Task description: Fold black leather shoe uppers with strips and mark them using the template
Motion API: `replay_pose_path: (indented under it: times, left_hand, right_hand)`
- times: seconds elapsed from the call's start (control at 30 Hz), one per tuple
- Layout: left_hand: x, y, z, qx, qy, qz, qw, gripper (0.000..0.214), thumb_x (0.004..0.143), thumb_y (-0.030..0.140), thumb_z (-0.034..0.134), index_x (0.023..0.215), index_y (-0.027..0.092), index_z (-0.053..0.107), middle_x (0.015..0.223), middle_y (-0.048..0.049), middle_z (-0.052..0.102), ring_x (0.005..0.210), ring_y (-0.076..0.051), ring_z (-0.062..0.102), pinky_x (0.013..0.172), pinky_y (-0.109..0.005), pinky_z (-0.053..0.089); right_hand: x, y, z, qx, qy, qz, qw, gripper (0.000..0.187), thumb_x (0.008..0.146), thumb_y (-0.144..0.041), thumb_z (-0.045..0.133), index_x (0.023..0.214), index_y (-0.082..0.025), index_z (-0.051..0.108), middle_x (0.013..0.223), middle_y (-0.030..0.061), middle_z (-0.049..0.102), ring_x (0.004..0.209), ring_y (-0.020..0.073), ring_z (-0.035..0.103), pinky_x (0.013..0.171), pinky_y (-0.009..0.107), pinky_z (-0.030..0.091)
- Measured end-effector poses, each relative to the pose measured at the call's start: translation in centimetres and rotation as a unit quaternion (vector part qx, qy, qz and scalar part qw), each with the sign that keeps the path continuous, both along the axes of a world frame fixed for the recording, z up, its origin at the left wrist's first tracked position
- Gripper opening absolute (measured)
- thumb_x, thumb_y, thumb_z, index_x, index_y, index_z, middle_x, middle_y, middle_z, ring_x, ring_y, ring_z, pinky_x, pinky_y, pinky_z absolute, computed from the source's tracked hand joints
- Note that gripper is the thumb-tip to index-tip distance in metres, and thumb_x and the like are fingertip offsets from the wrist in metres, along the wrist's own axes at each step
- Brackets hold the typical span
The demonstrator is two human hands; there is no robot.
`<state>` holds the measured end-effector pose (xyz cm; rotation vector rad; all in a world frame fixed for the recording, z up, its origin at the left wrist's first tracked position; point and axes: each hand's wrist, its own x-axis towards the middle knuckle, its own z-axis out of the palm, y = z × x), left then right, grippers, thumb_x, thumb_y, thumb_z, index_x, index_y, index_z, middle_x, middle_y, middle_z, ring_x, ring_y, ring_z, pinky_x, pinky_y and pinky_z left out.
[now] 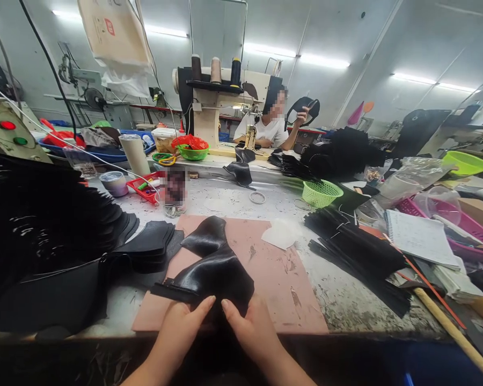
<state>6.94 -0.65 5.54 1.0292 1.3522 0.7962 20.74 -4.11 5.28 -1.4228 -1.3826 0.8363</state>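
Both my hands grip the near edge of a shiny black leather piece (pixel 219 273), probably a shoe upper, which rests on a pink mat (pixel 284 287). My left hand (pixel 182 326) has its thumb on top, fingers hidden underneath. In the same way my right hand (pixel 254 320) pinches the edge a little further right, its thumb pointing inward. A second black leather piece (pixel 205 236) lies just beyond, touching or joined to the first; I cannot tell which. Left of the mat are stacked black leather pieces (pixel 148 241). A pale cut-out sheet (pixel 280 234) lies at the mat's far right.
A large pile of black pieces (pixel 44 214) stands at left. At right are bundled black strips (pixel 358 246), a wooden-handled hammer (pixel 451 327), a notebook (pixel 421 236) and a green basket (pixel 322 193). Across the table, a co-worker (pixel 261 128) sits behind a sewing machine (pixel 205 115).
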Motion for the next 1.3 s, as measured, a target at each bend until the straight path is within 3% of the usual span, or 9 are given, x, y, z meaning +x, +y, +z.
replay_pose_path:
  times: [0.1, 0.27, 0.37, 0.43, 0.53, 0.77, 1.07, 1.2, 1.3]
  left_hand:
    - [0.2, -0.2, 0.0, -0.004, 0.063, -0.012, 0.998, 0.040, 0.058, 0.049, 0.069, 0.039, 0.021, 0.048, 0.038, 0.0021, 0.049, 0.044, -0.018, 0.052, 0.045, -0.028, 0.041]
    - [0.7, -0.7, -0.1, -0.001, 0.093, 0.015, 0.996, 0.053, 0.054, 0.056, 0.068, 0.034, 0.024, 0.030, 0.032, 0.0064, 0.031, 0.037, -0.012, 0.036, 0.039, -0.026, 0.030]
    - [0.8, -0.8, -0.5, 0.021, 0.043, 0.017, 0.999, 0.044, 0.060, 0.052, 0.068, 0.039, 0.021, 0.043, 0.037, 0.0040, 0.045, 0.047, -0.017, 0.052, 0.048, -0.026, 0.042]
    - [0.7, -0.7, -0.8, 0.070, 0.001, -0.001, 0.998, 0.031, 0.065, 0.045, 0.068, 0.053, 0.018, 0.057, 0.055, -0.0003, 0.061, 0.072, -0.023, 0.062, 0.069, -0.029, 0.049]
    - [0.6, -0.6, -1.2, 0.100, -0.014, -0.017, 0.995, 0.028, 0.065, 0.038, 0.070, 0.080, 0.015, 0.066, 0.084, -0.0059, 0.070, 0.103, -0.027, 0.058, 0.095, -0.037, 0.040]
    - [0.8, -1.0, -1.5, 0.027, -0.008, -0.026, 0.999, 0.037, 0.063, 0.041, 0.071, 0.086, 0.012, 0.068, 0.080, -0.0088, 0.072, 0.092, -0.032, 0.063, 0.087, -0.043, 0.046]
    - [1.0, -1.2, -0.5, 0.087, 0.061, -0.038, 0.994, 0.041, 0.059, 0.037, 0.072, 0.091, 0.013, 0.068, 0.100, -0.0127, 0.070, 0.100, -0.033, 0.060, 0.093, -0.044, 0.042]
    - [0.9, -1.2, 0.4, 0.087, 0.067, -0.027, 0.994, 0.029, 0.055, 0.035, 0.074, 0.077, 0.017, 0.070, 0.093, -0.0093, 0.072, 0.100, -0.033, 0.060, 0.094, -0.041, 0.042]
    - [0.9, -1.2, 0.6, 0.061, 0.049, 0.002, 0.997, 0.027, 0.050, 0.033, 0.077, 0.071, 0.017, 0.070, 0.088, -0.0075, 0.073, 0.098, -0.033, 0.060, 0.094, -0.040, 0.041]
  right_hand:
    - [0.1, -0.1, -0.3, -0.016, 0.018, -0.004, 1.000, 0.019, 0.078, -0.026, 0.051, 0.076, -0.014, 0.066, 0.071, 0.0066, 0.068, 0.072, 0.0218, 0.065, 0.071, 0.031, 0.053]
    - [0.0, -0.1, -0.8, -0.016, 0.026, -0.014, 0.999, 0.015, 0.076, -0.023, 0.053, 0.079, -0.013, 0.064, 0.070, 0.0056, 0.066, 0.076, 0.0218, 0.065, 0.074, 0.031, 0.052]
    - [0.0, -0.1, -0.7, -0.014, 0.037, -0.016, 0.999, 0.021, 0.075, -0.023, 0.054, 0.088, -0.012, 0.066, 0.080, 0.0084, 0.069, 0.081, 0.0226, 0.065, 0.078, 0.032, 0.052]
    - [0.1, -0.2, -0.6, -0.007, 0.049, -0.010, 0.999, 0.025, 0.075, -0.023, 0.055, 0.095, -0.012, 0.066, 0.092, 0.0104, 0.069, 0.088, 0.0233, 0.064, 0.082, 0.033, 0.051]
    - [0.4, -0.3, -0.6, -0.007, 0.099, 0.013, 0.995, 0.026, 0.077, -0.025, 0.056, 0.097, -0.013, 0.066, 0.100, 0.0104, 0.068, 0.094, 0.0235, 0.063, 0.085, 0.034, 0.050]
    - [0.7, -0.4, -1.2, -0.019, 0.136, 0.022, 0.990, 0.027, 0.077, -0.027, 0.058, 0.099, -0.014, 0.065, 0.097, 0.0093, 0.069, 0.093, 0.0238, 0.063, 0.085, 0.036, 0.050]
    - [1.4, -0.7, -1.3, -0.009, 0.035, 0.017, 0.999, 0.028, 0.076, -0.025, 0.059, 0.101, -0.016, 0.064, 0.100, 0.0096, 0.067, 0.097, 0.0248, 0.060, 0.089, 0.038, 0.046]
    - [2.2, -0.7, -1.1, -0.067, 0.133, 0.038, 0.988, 0.029, 0.073, -0.030, 0.061, 0.098, -0.016, 0.062, 0.092, 0.0080, 0.066, 0.088, 0.0231, 0.061, 0.079, 0.036, 0.048]
    - [2.7, -0.6, -1.2, -0.163, 0.240, 0.067, 0.955, 0.022, 0.066, -0.034, 0.064, 0.077, -0.015, 0.059, 0.068, 0.0012, 0.061, 0.064, 0.0158, 0.059, 0.061, 0.028, 0.048]
